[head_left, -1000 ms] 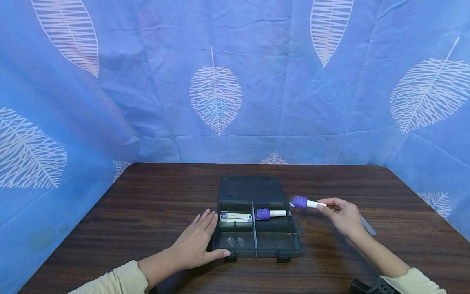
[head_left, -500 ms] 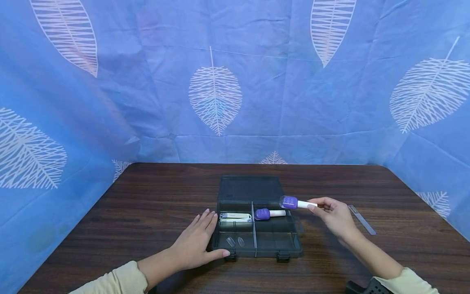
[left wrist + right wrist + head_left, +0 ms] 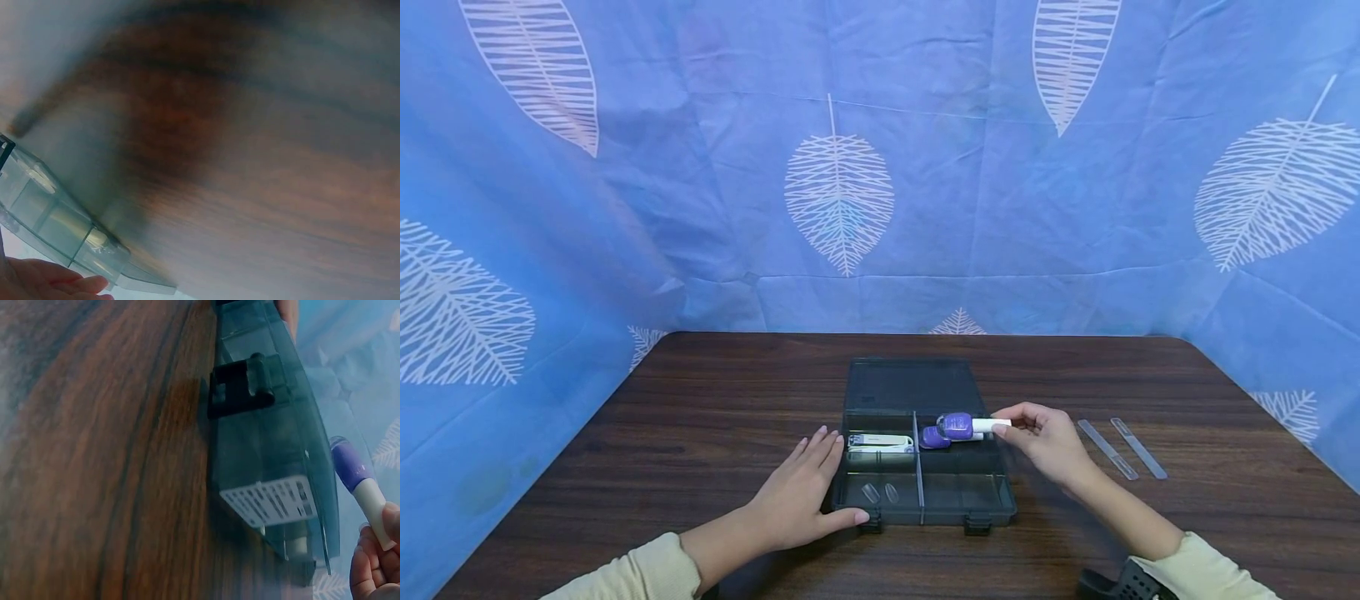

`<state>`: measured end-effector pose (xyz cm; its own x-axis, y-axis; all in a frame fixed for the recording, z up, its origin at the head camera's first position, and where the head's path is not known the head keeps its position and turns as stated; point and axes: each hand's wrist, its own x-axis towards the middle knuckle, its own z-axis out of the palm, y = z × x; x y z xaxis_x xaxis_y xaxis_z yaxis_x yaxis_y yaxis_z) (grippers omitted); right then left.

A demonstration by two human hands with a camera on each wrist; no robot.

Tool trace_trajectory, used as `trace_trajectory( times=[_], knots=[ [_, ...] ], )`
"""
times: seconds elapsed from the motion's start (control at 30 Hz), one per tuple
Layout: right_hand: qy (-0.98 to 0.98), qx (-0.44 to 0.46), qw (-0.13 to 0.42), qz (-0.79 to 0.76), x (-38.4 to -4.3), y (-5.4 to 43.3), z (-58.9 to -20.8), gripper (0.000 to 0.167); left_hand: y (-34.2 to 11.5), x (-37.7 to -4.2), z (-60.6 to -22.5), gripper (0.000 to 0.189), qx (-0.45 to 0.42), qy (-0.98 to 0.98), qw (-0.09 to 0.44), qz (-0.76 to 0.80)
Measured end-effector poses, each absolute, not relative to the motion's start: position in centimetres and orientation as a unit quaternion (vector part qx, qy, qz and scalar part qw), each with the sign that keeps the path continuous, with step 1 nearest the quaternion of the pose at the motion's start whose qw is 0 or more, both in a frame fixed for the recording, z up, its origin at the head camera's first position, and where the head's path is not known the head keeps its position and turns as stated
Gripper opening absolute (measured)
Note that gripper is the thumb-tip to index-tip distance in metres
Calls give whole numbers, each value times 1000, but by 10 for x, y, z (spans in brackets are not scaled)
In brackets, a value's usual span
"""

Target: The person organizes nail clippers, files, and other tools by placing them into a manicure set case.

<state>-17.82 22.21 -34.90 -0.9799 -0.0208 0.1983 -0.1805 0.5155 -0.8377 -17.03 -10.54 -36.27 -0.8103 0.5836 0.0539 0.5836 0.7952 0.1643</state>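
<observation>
My right hand pinches the white cap of a purple nail polish bottle. The bottle lies sideways over the back right compartment of an open dark clear plastic box. Beneath it, a second purple nail polish bottle lies in that compartment, partly covered. In the right wrist view the held bottle shows beyond the box wall. My left hand rests against the box's left side, fingers straight, thumb at the front latch. White nail clippers lie in the back left compartment.
Two small clear oval pieces lie in the front left compartment. To the right, two clear flat strips lie on the dark wooden table. The box lid is folded back. A patterned blue cloth hangs behind.
My right hand has carried the nail polish bottle left, from beside the box to over its back right compartment. Both clear strips are now uncovered. The left hand stays put.
</observation>
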Motion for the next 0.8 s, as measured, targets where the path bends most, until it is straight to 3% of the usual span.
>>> trace_trajectory(
  times=[0.57,0.8],
  knots=[
    [-897,150,114,399,-187,201,-356,8,-106,-171,-364,95,-307,-948,-1,-81],
    [-913,201,78,347,-190,204,-353,7,-105,-170,-364,94,-307,-948,-2,-82]
  ],
)
